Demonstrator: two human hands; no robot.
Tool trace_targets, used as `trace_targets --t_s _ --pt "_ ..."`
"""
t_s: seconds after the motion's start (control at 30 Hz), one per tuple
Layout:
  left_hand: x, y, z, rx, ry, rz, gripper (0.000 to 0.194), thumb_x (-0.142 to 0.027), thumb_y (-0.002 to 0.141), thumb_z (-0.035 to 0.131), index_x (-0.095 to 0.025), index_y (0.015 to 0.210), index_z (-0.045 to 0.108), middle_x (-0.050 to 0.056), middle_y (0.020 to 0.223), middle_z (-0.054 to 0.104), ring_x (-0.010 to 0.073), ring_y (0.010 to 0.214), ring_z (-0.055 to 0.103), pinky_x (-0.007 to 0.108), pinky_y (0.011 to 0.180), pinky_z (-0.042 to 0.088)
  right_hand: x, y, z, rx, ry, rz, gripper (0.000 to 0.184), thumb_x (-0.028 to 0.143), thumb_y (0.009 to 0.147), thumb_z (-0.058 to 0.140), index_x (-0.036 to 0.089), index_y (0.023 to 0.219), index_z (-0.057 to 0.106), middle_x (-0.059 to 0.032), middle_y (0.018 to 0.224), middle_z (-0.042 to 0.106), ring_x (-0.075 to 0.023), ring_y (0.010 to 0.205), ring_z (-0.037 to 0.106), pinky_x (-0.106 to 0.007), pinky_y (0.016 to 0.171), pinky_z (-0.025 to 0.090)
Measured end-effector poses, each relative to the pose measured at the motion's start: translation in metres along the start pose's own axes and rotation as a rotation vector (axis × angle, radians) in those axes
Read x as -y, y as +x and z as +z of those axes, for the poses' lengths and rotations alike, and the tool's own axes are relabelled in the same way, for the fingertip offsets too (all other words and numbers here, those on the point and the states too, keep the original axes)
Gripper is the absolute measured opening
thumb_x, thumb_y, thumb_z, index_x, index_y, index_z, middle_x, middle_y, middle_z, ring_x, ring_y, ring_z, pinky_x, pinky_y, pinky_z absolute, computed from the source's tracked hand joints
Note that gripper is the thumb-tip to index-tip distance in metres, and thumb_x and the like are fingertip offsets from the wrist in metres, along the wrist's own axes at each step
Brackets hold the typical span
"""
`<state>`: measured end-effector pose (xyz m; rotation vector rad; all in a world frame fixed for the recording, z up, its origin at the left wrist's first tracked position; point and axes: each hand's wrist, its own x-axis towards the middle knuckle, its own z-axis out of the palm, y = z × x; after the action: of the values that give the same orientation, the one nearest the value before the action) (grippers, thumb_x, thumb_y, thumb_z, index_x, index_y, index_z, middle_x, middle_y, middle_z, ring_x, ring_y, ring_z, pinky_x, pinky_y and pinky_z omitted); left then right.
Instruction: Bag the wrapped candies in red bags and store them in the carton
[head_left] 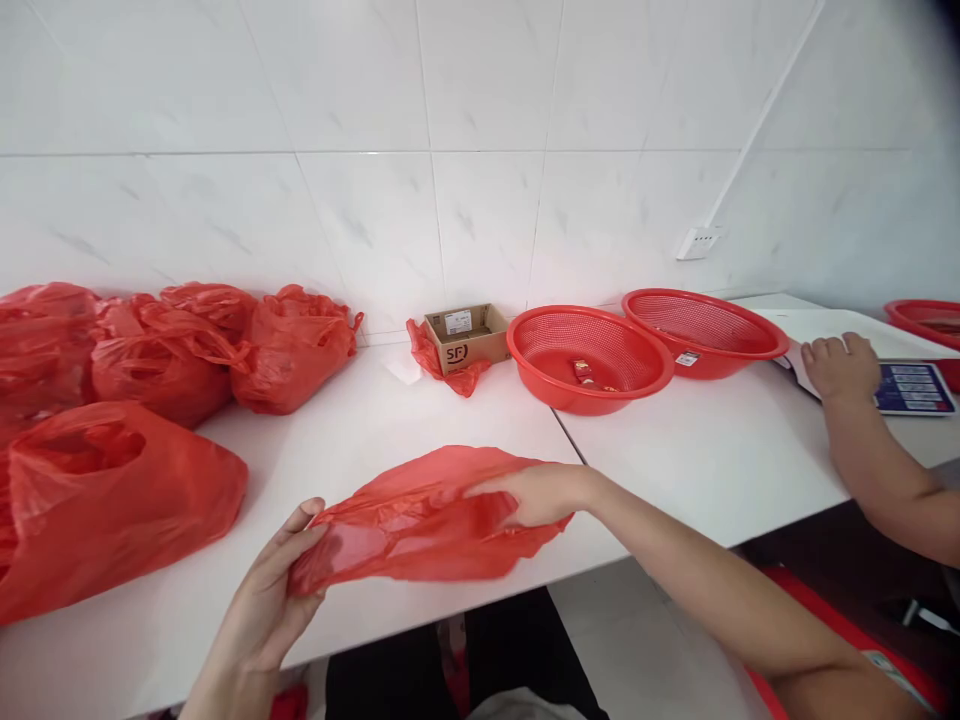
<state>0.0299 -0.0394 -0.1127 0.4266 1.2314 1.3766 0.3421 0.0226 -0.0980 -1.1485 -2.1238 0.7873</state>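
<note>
A thin red plastic bag (420,550) is spread out low over the front of the white table, mostly flat. My left hand (281,570) pinches its left end between the thumb and fingers. At the other end, my right hand (536,493) reaches into the bag's mouth. One finger stretches left along the film, apart from the rest; the other fingertips are partly hidden by the plastic.
Several filled red bags (292,350) stand at the left, one open bag (150,500) nearer. Along the wall are a small cardboard box (469,350), a red basket (540,375) holding a few small packets, and another basket (720,325). A co-worker's hand (844,370) rests by a scale (911,388).
</note>
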Motion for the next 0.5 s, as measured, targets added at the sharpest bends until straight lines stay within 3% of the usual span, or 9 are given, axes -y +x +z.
trace_targets --t_s 0.07,0.1,0.17,0.23,0.27,0.33,0.37,0.43,0.5 --pt "0.006 0.003 0.004 0.043 0.037 -0.035 0.037 -0.015 0.054 0.081 -0.026 0.085 0.066 -0.002 0.074 0.067 0.0109 0.051 0.060 0.017 0.042 0.049 0.001 0.003 -0.025 0.275 0.202 -0.157 0.033 0.045 0.073 0.073 0.030 0.103 0.074 0.0030 0.092 0.075 -0.0131 0.077 0.071 -0.025 0.068 0.055" --pt "0.010 0.003 0.007 0.071 0.054 -0.044 0.035 -0.018 0.055 0.082 -0.025 0.086 0.066 -0.001 0.076 0.068 0.0107 0.052 0.060 0.017 0.043 0.049 -0.002 0.005 -0.037 0.298 0.271 -0.177 0.036 0.047 0.082 0.063 0.029 0.113 0.070 0.0010 0.099 0.074 -0.0144 0.086 0.071 -0.028 0.074 0.056" --pt "0.018 0.001 0.010 0.076 0.078 -0.034 0.030 -0.022 0.059 0.081 -0.023 0.086 0.067 0.000 0.081 0.069 0.0111 0.059 0.062 0.017 0.049 0.052 -0.014 0.010 -0.060 0.066 0.213 -0.097 0.039 0.045 0.092 0.049 0.024 0.121 0.065 -0.0034 0.109 0.072 -0.0169 0.099 0.069 -0.033 0.084 0.055" --pt "0.023 -0.001 0.009 -0.018 0.090 -0.016 0.024 -0.022 0.063 0.078 -0.020 0.086 0.069 0.002 0.089 0.071 0.0122 0.069 0.066 0.016 0.058 0.055 -0.033 0.013 -0.077 -0.188 -0.111 0.112 0.038 0.039 0.091 0.055 0.018 0.122 0.063 -0.0105 0.119 0.068 -0.0239 0.112 0.064 -0.040 0.093 0.050" --pt "0.023 -0.003 0.008 -0.075 0.092 -0.014 0.022 -0.022 0.064 0.077 -0.019 0.085 0.070 0.003 0.091 0.071 0.0122 0.073 0.066 0.016 0.062 0.056 -0.042 0.013 -0.082 -0.243 -0.305 0.235 0.041 0.035 0.088 0.061 0.016 0.123 0.062 -0.0145 0.124 0.065 -0.0287 0.117 0.061 -0.045 0.097 0.047" --pt "0.022 -0.007 0.004 -0.118 0.096 -0.030 0.020 -0.025 0.064 0.078 -0.017 0.080 0.070 0.002 0.087 0.069 0.0116 0.072 0.064 0.015 0.063 0.055 -0.053 0.009 -0.088 -0.211 -0.560 0.423 0.050 0.034 0.083 0.067 0.015 0.128 0.058 -0.0188 0.129 0.061 -0.0358 0.121 0.057 -0.052 0.099 0.044" --pt "0.020 -0.009 0.003 -0.094 0.100 -0.039 0.021 -0.029 0.062 0.080 -0.017 0.076 0.068 0.000 0.081 0.067 0.0112 0.069 0.062 0.015 0.060 0.054 -0.055 0.006 -0.089 -0.155 -0.570 0.454 0.053 0.037 0.085 0.065 0.017 0.133 0.055 -0.0179 0.129 0.062 -0.0359 0.121 0.057 -0.052 0.099 0.044" --pt "0.018 -0.015 0.004 -0.023 0.109 -0.035 0.030 -0.038 0.057 0.083 -0.018 0.068 0.064 -0.002 0.071 0.061 0.0107 0.063 0.056 0.016 0.054 0.052 -0.052 0.002 -0.093 -0.071 -0.419 0.393 0.054 0.044 0.091 0.055 0.024 0.140 0.046 -0.0121 0.128 0.064 -0.0297 0.120 0.059 -0.045 0.099 0.046" --pt "0.017 -0.022 0.007 0.017 0.120 -0.020 0.037 -0.045 0.054 0.085 -0.018 0.066 0.062 -0.002 0.067 0.057 0.0114 0.061 0.053 0.017 0.052 0.052 -0.048 0.004 -0.102 -0.078 -0.283 0.331 0.054 0.046 0.095 0.047 0.027 0.145 0.040 -0.0081 0.128 0.064 -0.0243 0.119 0.059 -0.039 0.099 0.047"
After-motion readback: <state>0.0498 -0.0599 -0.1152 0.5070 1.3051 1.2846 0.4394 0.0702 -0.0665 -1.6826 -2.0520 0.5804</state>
